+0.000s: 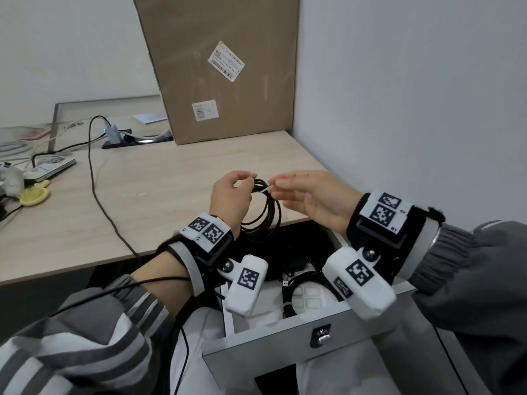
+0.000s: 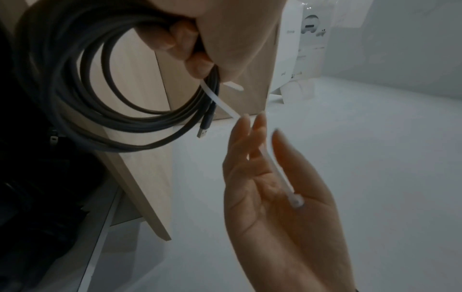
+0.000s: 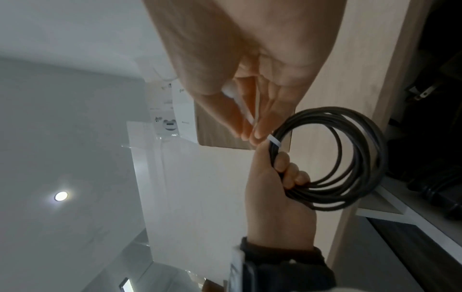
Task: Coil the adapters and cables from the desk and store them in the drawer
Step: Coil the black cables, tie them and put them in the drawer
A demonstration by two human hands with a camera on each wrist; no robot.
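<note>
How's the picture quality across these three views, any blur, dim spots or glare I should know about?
Head view: evenly lit and mostly sharp, wide-angle bending at the edges, right hand slightly motion-blurred. Left wrist view: dim and greyish, the black cable coil soft, the white tie readable. Right wrist view: a ceiling light flares, the left hand is clear, and the drawer side goes dark.

The left hand [image 2: 225,39] enters at 12 o'clock, fingers curled round a coiled black cable [image 2: 82,110]. The coil hangs toward 9 o'clock. Its USB plug [image 2: 203,132] points down near centre. A white tie [image 2: 220,104] wraps the bundle just below the curled fingers and runs toward 5 o'clock. The right hand [image 2: 280,197] rises from 5 o'clock, fingers nearly straight, fingertips pinching the tie. The tie's head [image 2: 296,201] lies over that palm. A light wooden desk edge [image 2: 142,197] crosses behind the coil.
</note>
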